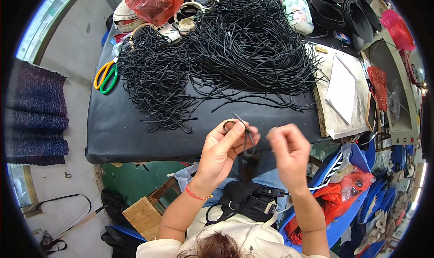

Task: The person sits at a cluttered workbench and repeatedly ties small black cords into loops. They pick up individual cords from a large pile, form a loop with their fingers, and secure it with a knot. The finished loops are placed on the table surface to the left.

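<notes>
My left hand (226, 145) pinches a thin black cord (248, 132) between thumb and fingers, just in front of the table's near edge. Part of that cord curves into a small loop by the thumb, and its strands hang below the fingers. To the right, my right hand (289, 152) is raised with its fingers curled in and slightly blurred; whatever they may hold is hidden. Beyond my hands, a big heap of long black cords (253, 45) covers the table. At its left lies a pile of looped black cords (156, 86).
Scissors with yellow and green handles (108, 77) lie at the left of the black table (131, 143). A red plastic bag (156, 2) sits at the back. On the right are a board with white paper (341, 91) and a blue container (337, 231) holding red bags.
</notes>
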`<state>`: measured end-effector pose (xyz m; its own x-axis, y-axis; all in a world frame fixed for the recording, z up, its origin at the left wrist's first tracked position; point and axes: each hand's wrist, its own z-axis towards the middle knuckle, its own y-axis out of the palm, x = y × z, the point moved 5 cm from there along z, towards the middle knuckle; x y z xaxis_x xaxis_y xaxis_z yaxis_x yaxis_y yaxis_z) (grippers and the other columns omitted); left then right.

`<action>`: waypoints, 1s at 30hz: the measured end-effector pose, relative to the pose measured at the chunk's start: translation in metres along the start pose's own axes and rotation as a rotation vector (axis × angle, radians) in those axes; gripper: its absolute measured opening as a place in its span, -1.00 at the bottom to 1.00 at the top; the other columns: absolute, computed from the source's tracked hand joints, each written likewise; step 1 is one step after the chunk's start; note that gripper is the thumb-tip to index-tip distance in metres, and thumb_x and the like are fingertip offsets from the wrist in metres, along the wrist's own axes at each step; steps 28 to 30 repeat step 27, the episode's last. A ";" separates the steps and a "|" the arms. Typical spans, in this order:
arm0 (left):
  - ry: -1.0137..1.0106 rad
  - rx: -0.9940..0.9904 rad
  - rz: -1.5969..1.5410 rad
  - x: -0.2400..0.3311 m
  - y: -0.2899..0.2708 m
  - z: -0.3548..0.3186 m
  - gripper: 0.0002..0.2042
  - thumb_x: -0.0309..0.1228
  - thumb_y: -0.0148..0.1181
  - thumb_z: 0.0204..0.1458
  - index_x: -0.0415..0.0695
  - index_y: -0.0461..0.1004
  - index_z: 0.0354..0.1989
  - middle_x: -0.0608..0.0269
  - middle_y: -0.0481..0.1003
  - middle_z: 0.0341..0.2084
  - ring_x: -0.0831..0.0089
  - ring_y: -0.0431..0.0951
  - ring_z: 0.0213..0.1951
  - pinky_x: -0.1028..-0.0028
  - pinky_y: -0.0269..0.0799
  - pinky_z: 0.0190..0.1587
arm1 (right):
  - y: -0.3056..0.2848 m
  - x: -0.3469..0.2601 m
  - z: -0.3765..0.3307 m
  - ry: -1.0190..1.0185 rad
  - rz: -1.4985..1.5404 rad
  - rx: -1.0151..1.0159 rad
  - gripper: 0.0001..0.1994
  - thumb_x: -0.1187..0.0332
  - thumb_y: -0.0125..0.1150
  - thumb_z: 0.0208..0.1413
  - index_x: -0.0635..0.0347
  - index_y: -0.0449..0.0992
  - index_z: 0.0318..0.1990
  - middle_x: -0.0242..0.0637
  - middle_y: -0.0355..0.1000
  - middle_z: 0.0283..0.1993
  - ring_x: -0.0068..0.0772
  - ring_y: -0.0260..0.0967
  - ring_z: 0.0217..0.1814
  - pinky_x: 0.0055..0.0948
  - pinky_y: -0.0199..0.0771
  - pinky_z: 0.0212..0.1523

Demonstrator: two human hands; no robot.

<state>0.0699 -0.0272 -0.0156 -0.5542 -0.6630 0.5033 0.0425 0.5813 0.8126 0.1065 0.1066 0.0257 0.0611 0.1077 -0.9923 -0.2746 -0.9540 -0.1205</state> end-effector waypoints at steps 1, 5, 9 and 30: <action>-0.007 -0.021 0.090 0.003 -0.001 -0.001 -0.90 -0.40 0.04 0.12 -0.13 0.43 -0.35 0.23 0.48 -0.26 0.48 0.48 -0.26 0.44 0.42 -0.16 | -0.005 -0.004 0.004 -0.061 -0.064 0.013 -0.89 0.43 0.11 0.10 0.30 0.45 -0.29 -0.41 0.34 -0.38 -0.73 0.18 -0.45 -0.71 0.19 -0.42; -0.035 -0.145 0.320 0.003 -0.001 -0.004 -0.88 -0.41 0.06 0.11 -0.19 0.45 -0.35 0.24 0.49 -0.37 0.51 0.48 -0.33 0.49 0.42 -0.19 | 0.010 -0.010 0.018 -0.099 -0.001 -0.250 -0.83 0.43 0.10 0.11 0.31 0.46 -0.18 -0.31 0.32 -0.14 -0.68 0.28 -0.28 -0.66 0.30 -0.37; -0.030 -0.162 0.457 0.006 0.003 -0.008 -0.86 -0.44 0.07 0.09 -0.29 0.48 -0.33 0.22 0.51 -0.43 0.53 0.49 -0.36 0.52 0.43 -0.22 | 0.020 0.001 0.015 0.128 0.296 -0.356 -0.83 0.37 0.06 0.16 0.31 0.46 -0.26 -0.38 0.41 -0.37 -0.70 0.29 -0.41 -0.67 0.33 -0.43; 0.093 0.064 0.080 0.001 -0.009 -0.007 -0.84 -0.44 0.08 0.09 -0.22 0.44 -0.19 0.28 0.49 -0.37 0.44 0.54 -0.29 0.51 0.48 -0.15 | -0.001 0.010 0.022 0.183 0.093 -0.093 -0.72 0.25 0.00 0.19 0.25 0.36 -0.07 -0.29 0.40 -0.17 -0.56 0.35 -0.10 -0.54 0.32 -0.13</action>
